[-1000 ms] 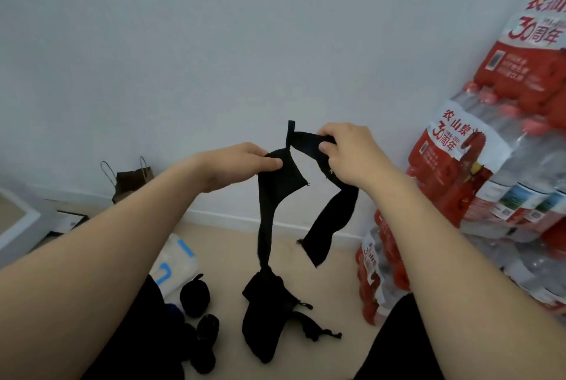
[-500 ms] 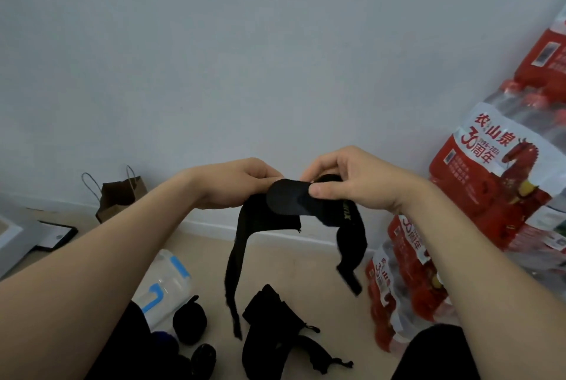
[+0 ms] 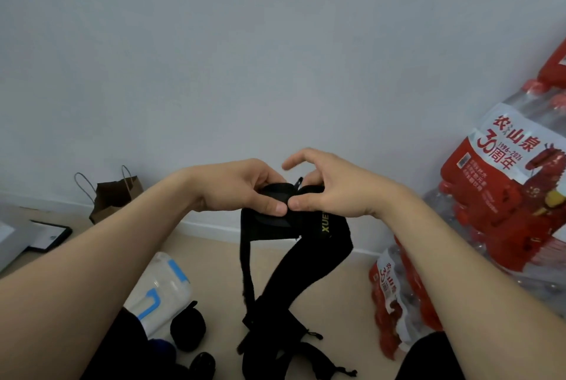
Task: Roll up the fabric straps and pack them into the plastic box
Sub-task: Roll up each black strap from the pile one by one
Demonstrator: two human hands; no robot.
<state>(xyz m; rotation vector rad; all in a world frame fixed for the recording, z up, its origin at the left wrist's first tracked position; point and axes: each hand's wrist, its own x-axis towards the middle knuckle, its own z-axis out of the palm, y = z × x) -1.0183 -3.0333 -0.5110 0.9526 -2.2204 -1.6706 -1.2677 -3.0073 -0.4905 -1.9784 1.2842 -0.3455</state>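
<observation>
Since half a second ago the hands have closed together and the strap's [image 3: 277,221] top end has been turned over into the start of a roll. The left hand [image 3: 242,186] pinches that turned end between thumb and fingers. The right hand [image 3: 335,194] presses its thumb against it from the other side, thumbs nearly touching, with the index finger lifted and curled free. The strap is held in the air, above and right of the box [image 3: 162,284], and its long tail hangs down to the floor.

In my judgement the task is partly done. Two finished rolls [image 3: 187,330] lie just beside the box, on its near side, not yet packed. The box lies tipped on its side, and what it holds I cannot tell. This strap has most of its length left to wind, and a pile [image 3: 266,358] of loose straps waits to the right of the box.

Beyond the box, by the wall, stands a paper bag [image 3: 115,198]. Far right of the box, water packs [image 3: 502,211] are stacked. Nothing blocks the box, though the hanging tail touches the pile and could snag there.
</observation>
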